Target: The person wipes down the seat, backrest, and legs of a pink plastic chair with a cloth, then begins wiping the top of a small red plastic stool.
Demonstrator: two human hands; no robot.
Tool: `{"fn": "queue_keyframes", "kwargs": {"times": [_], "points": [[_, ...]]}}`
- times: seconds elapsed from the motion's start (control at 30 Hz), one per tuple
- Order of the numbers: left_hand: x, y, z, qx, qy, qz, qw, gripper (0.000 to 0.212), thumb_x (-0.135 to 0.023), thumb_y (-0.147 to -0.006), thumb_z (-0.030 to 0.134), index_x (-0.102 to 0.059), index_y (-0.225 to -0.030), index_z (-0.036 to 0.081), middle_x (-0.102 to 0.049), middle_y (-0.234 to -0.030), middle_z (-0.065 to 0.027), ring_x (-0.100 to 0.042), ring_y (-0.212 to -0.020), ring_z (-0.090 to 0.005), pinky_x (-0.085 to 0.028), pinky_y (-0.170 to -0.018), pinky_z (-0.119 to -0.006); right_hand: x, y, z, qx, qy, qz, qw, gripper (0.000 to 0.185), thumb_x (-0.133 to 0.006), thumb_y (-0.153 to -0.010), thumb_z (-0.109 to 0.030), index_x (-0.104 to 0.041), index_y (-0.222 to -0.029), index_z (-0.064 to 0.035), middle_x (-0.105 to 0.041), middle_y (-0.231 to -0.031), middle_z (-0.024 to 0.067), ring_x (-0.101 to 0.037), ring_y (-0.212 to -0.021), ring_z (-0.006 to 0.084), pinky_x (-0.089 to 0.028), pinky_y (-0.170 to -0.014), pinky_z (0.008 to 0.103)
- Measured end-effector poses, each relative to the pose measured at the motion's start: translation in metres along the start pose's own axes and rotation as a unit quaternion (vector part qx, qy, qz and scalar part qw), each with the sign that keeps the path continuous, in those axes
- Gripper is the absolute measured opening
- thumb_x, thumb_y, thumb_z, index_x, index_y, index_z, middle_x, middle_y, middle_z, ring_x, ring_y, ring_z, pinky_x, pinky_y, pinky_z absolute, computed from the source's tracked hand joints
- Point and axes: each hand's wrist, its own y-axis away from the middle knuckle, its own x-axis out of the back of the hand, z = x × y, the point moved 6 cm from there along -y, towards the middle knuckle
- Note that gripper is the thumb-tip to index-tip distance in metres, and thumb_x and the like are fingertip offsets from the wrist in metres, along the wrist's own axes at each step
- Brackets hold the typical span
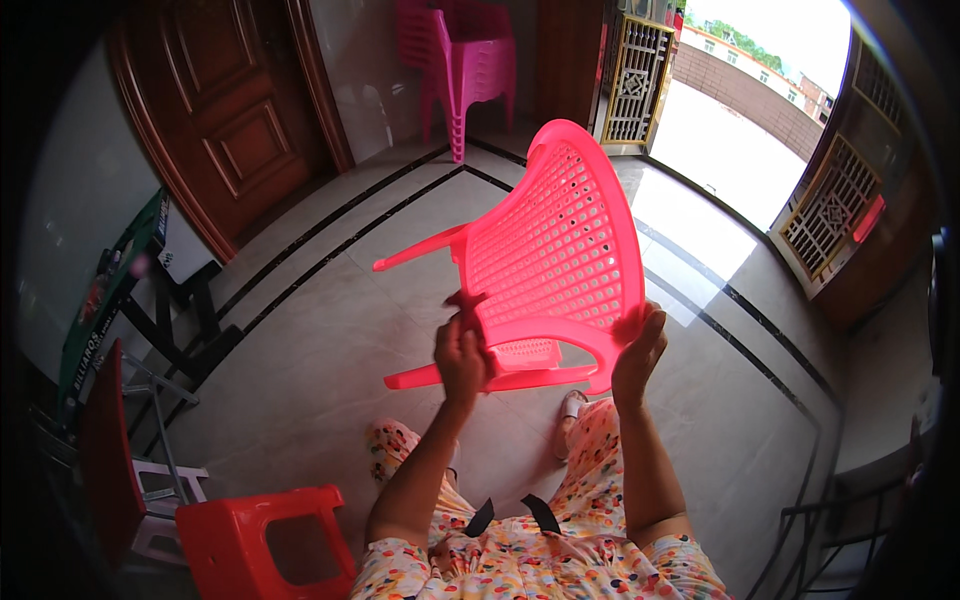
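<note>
A pink plastic armchair (555,240) with a perforated back is tilted on its side in front of me, two of its legs pointing left. My right hand (640,356) grips the chair's rim at the lower right. My left hand (463,360) is closed around a dark reddish cloth (471,319), which lies against the chair near its lower left edge. Part of the cloth is hidden by my fingers.
Stacked pink plastic chairs (465,52) stand by the far wall, near a wooden door (225,97). At left are a small billiards table (112,292) and a folding chair (112,450); a red plastic stool (255,536) is at lower left. An open doorway (731,142) lies ahead right.
</note>
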Motion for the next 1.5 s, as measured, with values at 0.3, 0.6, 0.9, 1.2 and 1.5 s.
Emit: {"fn": "queue_keyframes", "kwargs": {"times": [0.3,0.6,0.9,1.2,1.5], "points": [[-0.074,0.068,0.108,-0.253,0.062,-0.227,0.938,0.037,-0.059,-0.074,0.003,-0.052,-0.11,0.005,-0.053,-0.098,-0.012,-0.056,-0.086,-0.0262,-0.048,-0.07,-0.033,-0.008,0.01,-0.004,0.022,0.0,-0.017,1.0,0.053,-0.026,-0.092,-0.045,-0.051,-0.08,0.0,-0.051,-0.068,0.0095,-0.047,-0.063,0.0181,-0.038,-0.058,0.0333],[-0.011,0.011,-0.102,0.137,-0.28,-0.159,0.937,0.018,-0.051,-0.079,0.015,-0.061,-0.092,0.01,-0.057,-0.089,-0.0157,-0.056,-0.084,-0.0365,-0.046,-0.071,-0.046,0.004,-0.001,0.005,-0.005,-0.022,0.021,1.0,0.05,-0.03,-0.094,-0.042,-0.044,-0.069,-0.0017,-0.043,-0.058,0.0038,-0.039,-0.055,0.013,-0.033,-0.053,0.0297],[-0.042,0.018,0.038,-0.056,0.039,-0.075,0.995,0.017,-0.049,-0.081,0.004,-0.055,-0.096,-0.002,-0.054,-0.084,-0.0149,-0.054,-0.079,-0.029,-0.043,-0.072,-0.037,0.003,-0.008,0.01,-0.019,-0.002,0.034,0.999,0.047,-0.03,-0.095,-0.04,-0.036,-0.065,-0.0037,-0.034,-0.058,0.0033,-0.033,-0.055,0.0123,-0.031,-0.052,0.0298],[-0.101,0.065,0.042,-0.167,-0.042,-0.25,0.953,0.034,-0.057,-0.072,0.011,-0.049,-0.105,0.009,-0.052,-0.091,-0.0132,-0.056,-0.074,-0.0339,-0.048,-0.057,-0.044,0.022,-0.006,0.01,-0.015,0.011,0.025,1.0,0.044,-0.032,-0.095,-0.04,-0.039,-0.066,-0.0082,-0.037,-0.062,-0.0026,-0.033,-0.059,0.0071,-0.031,-0.055,0.0243],[-0.032,0.009,-0.118,0.129,-0.325,-0.226,0.909,0.026,-0.047,-0.078,0.01,-0.055,-0.103,0.011,-0.052,-0.102,-0.0146,-0.057,-0.086,-0.0368,-0.047,-0.072,-0.046,0.03,-0.011,0.018,-0.002,0.027,0.034,0.999,0.036,-0.041,-0.094,-0.032,-0.04,-0.067,-0.0076,-0.038,-0.06,-0.0038,-0.033,-0.055,0.0058,-0.03,-0.051,0.0222]]}}
